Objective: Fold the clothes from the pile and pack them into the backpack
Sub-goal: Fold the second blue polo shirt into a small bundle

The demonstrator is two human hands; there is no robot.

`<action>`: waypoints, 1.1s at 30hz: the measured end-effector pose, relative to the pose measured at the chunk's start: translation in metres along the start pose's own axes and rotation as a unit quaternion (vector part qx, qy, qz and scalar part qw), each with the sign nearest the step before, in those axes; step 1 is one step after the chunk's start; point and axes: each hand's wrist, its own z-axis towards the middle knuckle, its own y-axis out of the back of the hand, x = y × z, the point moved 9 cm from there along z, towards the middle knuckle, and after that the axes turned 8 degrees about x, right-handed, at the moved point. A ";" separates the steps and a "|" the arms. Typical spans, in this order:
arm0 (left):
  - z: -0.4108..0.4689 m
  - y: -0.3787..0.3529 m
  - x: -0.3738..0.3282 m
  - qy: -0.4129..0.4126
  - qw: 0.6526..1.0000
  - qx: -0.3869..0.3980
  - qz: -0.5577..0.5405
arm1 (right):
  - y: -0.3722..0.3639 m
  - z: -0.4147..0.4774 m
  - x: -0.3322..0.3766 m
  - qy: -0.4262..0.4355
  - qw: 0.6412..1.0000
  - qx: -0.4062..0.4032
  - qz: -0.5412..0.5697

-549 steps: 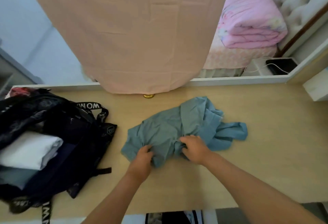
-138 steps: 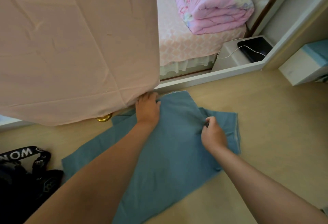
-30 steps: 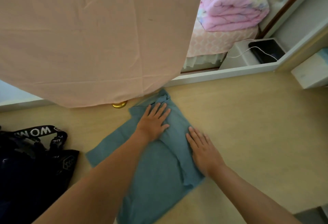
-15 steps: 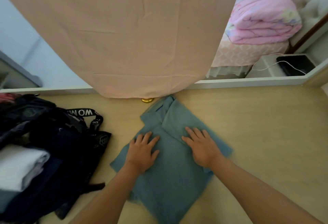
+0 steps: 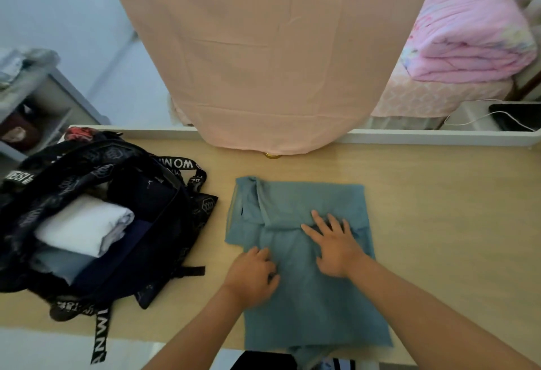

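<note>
- White capitals reading "WOM" are seen upside down on a black strap [image 5: 179, 163] of the backpack [image 5: 164, 223]. Further white letters are printed on its other straps, but only fragments can be made out.
- The right hand [image 5: 336, 245] is laid flat on the teal garment [image 5: 307, 305], palm down, with the fingers [image 5: 319, 219] straight and spread. They are pressed on a fold line that crosses the cloth.
- The left hand [image 5: 251, 277] is placed at the garment's left edge, knuckles up and fingers bent. It cannot be told whether fabric is pinched beneath them.
- Both forearms are extended from the near edge of the frame.
- The garment is spread partly folded on the wooden table [image 5: 445, 217], directly under both hands. Its far part is doubled over and its near hem is let hang past the table's front edge.
- The backpack is set open just to the left of the garment. A folded white garment [image 5: 85, 226], a dark navy one [image 5: 137, 194] and a pale grey-blue one [image 5: 61, 264] are packed inside.
- A peach cloth [image 5: 263, 62] is hung behind the table, and a folded pink quilt [image 5: 468, 33] is seen far right.
</note>
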 end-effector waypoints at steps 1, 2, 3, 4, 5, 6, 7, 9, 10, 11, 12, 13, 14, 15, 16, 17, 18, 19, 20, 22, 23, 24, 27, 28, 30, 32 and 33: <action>0.002 0.001 -0.003 -0.006 1.000 0.000 0.028 | 0.001 -0.002 0.004 0.000 1.000 -0.006 0.005; 0.005 0.002 -0.003 0.002 0.999 0.006 0.043 | 0.003 -0.003 0.006 -0.006 1.000 -0.019 0.010; 0.008 0.002 0.003 0.030 0.998 0.019 0.044 | 0.005 -0.005 0.008 -0.021 0.999 -0.038 0.014; 0.011 -0.001 0.011 0.064 0.997 0.040 0.030 | 0.005 -0.006 0.008 -0.041 0.997 -0.055 0.021; 0.013 -0.006 0.019 0.090 0.994 0.060 0.019 | 0.003 -0.007 0.008 -0.054 0.996 -0.060 0.031; 0.015 -0.015 0.027 0.104 0.990 0.093 0.014 | -0.001 -0.005 0.007 -0.056 0.996 -0.053 0.044; 0.017 -0.023 0.033 0.109 0.987 0.117 0.018 | -0.005 -0.002 0.006 -0.047 0.997 -0.039 0.056; 0.028 -0.024 0.044 0.103 0.985 0.128 0.044 | -0.007 0.008 0.002 -0.023 0.998 -0.003 0.065; 0.035 -0.019 0.051 0.104 0.985 0.129 0.048 | -0.003 0.015 -0.003 -0.013 0.998 0.009 0.067; 0.042 -0.016 0.059 0.112 0.983 0.136 0.048 | 0.003 0.023 -0.007 -0.005 0.997 0.014 0.069; 0.051 -0.012 0.067 0.122 0.981 0.141 0.049 | 0.011 0.030 -0.012 -0.001 0.998 0.015 0.065; 0.058 -0.007 0.072 0.131 0.980 0.144 0.051 | 0.019 0.037 -0.016 0.000 0.998 0.014 0.054; 0.064 -0.003 0.076 0.138 0.979 0.144 0.052 | 0.026 0.041 -0.019 -0.003 0.999 0.010 0.040; 0.068 0.000 0.076 0.140 0.979 0.138 0.048 | 0.032 0.043 -0.021 -0.008 1.000 0.000 0.031; 0.068 0.005 0.073 0.135 0.984 0.115 0.033 | 0.036 0.042 -0.020 -0.012 0.999 -0.016 0.026; 0.066 0.011 0.068 0.123 0.989 0.076 0.011 | 0.041 0.037 -0.017 -0.013 0.999 -0.039 0.026; 0.061 0.018 0.060 0.104 0.994 0.032 -0.011 | 0.042 0.031 -0.011 -0.005 0.998 -0.061 0.028; 0.054 0.022 0.051 0.080 0.996 -0.002 -0.026 | 0.042 0.023 -0.004 0.010 0.996 -0.078 0.030; 0.045 0.024 0.040 0.051 0.998 -0.027 -0.028 | 0.038 0.015 0.004 0.030 0.995 -0.087 0.035; 0.029 0.018 0.021 -0.006 0.999 -0.033 -0.031 | 0.024 -0.001 0.017 0.071 0.992 -0.074 0.070; 0.020 0.012 0.013 -0.027 0.999 -0.013 -0.043 | 0.014 -0.009 0.023 0.083 0.991 -0.055 0.086; 0.011 0.003 0.006 -0.040 0.998 0.017 -0.054 | 0.005 -0.015 0.027 0.091 0.991 -0.040 0.085; -0.014 -0.020 -0.004 -0.055 0.997 0.056 -0.021 | -0.018 -0.031 0.035 0.109 0.993 -0.016 0.039; -0.020 -0.025 -0.003 -0.050 0.997 0.061 -0.018 | -0.024 -0.036 0.036 0.118 0.993 -0.011 0.024; -0.028 -0.026 -0.002 -0.048 0.998 0.035 -0.034 | -0.030 -0.046 0.037 0.131 0.991 -0.003 0.008; -0.034 -0.021 -0.006 -0.070 0.997 -0.003 -0.014 | -0.035 -0.053 0.034 0.127 0.992 0.010 0.006; -0.035 -0.019 -0.006 -0.073 0.997 -0.020 0.002 | -0.035 -0.056 0.032 0.121 0.992 0.012 0.012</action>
